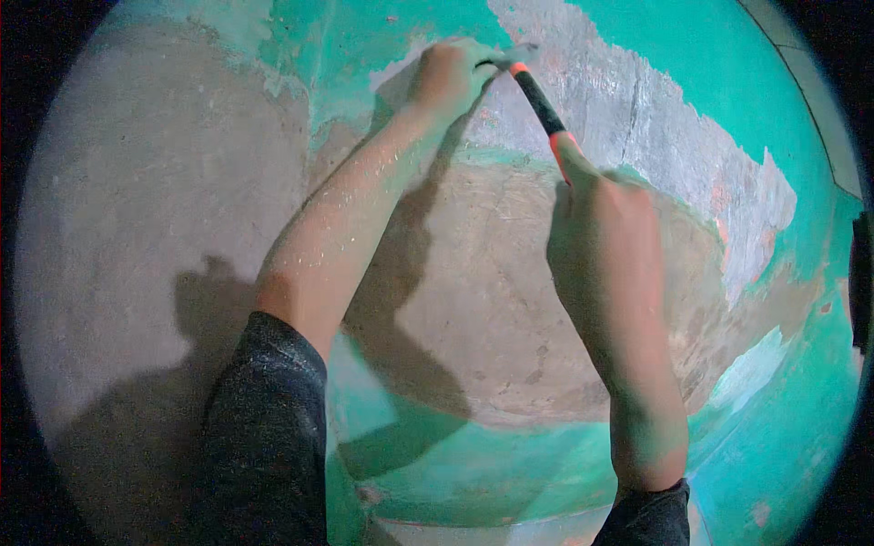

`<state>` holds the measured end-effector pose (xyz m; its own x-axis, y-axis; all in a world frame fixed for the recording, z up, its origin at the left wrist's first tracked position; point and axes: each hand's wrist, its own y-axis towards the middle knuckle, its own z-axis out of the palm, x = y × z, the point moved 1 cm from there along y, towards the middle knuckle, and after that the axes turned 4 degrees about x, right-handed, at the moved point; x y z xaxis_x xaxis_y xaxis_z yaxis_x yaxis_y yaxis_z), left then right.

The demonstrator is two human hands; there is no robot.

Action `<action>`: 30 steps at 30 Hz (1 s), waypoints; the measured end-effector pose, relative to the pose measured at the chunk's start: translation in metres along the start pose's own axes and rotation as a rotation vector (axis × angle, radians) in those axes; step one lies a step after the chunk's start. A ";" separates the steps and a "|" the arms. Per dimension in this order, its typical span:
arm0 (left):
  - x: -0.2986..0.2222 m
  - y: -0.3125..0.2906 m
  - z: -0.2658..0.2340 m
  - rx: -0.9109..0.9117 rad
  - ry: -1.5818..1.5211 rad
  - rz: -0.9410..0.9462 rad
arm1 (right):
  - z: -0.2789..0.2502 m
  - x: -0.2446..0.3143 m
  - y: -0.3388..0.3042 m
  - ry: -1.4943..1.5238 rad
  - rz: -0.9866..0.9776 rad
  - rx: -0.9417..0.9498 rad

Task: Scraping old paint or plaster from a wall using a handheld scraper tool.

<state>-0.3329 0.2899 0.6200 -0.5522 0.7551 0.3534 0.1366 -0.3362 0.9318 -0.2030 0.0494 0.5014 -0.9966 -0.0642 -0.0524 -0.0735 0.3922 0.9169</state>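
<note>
My right hand (605, 205) is closed around the black-and-orange handle of a hammer (540, 98), with the thumb stretched along the grip. The hammer's grey head is blurred and reaches up beside my left hand (448, 77). That hand is raised against the wall at the upper middle, its fingers curled together. A thin dark edge shows at its fingertips by the hammer head, but I cannot make out what it is. Around both hands, green paint (728, 73) is gone from the wall in a ragged pale grey patch (619, 100).
Below the pale patch is a broad brown bare area (510, 300) of wall, with a green band (510, 469) under it. Rough grey-brown plaster (164, 164) covers the left side. A dark object (859, 282) stands at the right rim. Shadows of my arms fall across the wall.
</note>
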 end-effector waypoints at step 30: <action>-0.010 0.043 -0.009 0.193 -0.071 -0.277 | -0.006 -0.006 0.016 -0.006 -0.032 0.005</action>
<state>-0.3293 0.2629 0.6561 -0.5324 0.8424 0.0833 0.1462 -0.0054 0.9892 -0.1985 0.0509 0.5191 -0.9939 -0.0718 -0.0842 -0.1058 0.3944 0.9128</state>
